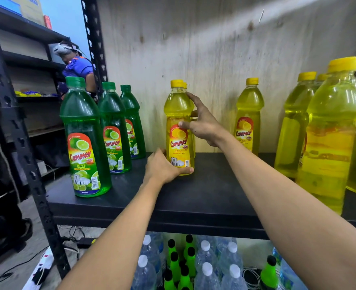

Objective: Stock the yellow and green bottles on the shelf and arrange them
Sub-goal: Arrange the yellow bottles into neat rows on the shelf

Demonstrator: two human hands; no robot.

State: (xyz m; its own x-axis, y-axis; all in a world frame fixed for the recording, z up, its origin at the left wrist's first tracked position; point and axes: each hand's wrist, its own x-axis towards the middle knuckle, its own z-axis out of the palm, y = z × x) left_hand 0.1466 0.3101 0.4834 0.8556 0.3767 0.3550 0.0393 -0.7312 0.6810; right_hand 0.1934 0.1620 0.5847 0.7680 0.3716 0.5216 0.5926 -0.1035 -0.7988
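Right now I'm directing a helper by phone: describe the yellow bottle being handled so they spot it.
On the black shelf, look between the three green bottles left and the yellow ones right. The bottle stands there, lemon label forward. Only it has both hands on it: left hand at its base, right hand higher.

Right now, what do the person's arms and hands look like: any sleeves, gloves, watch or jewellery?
The left hand and right hand are bare: no gloves, rings or wristbands are visible. The left forearm and right forearm are uncovered to the frame edge, with no sleeve, watch or marking showing.
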